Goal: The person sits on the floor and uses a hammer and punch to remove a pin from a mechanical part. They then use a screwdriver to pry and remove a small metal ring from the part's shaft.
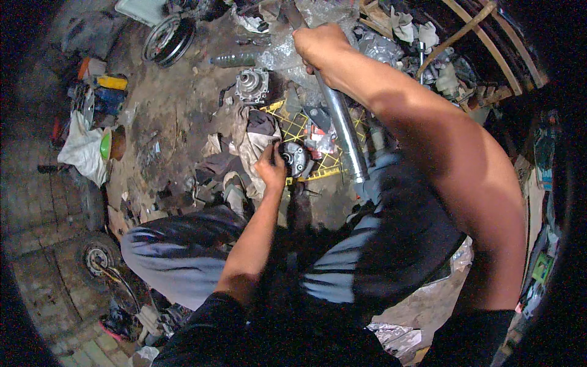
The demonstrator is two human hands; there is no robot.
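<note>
Gripping a metal tube point(342, 125), right hand point(318, 46) clenched; left hand point(271, 165) curled on a round metal part point(296, 158)

Dim, harsh centre light, dark edges

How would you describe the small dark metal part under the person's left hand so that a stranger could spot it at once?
Start at the yellow wire grid lying on the dirty floor in the middle. At its lower left edge the left hand rests on a round, dark grey metal part. Unlike the long shiny tube gripped by the right hand, it is short, squat and dull.
</note>
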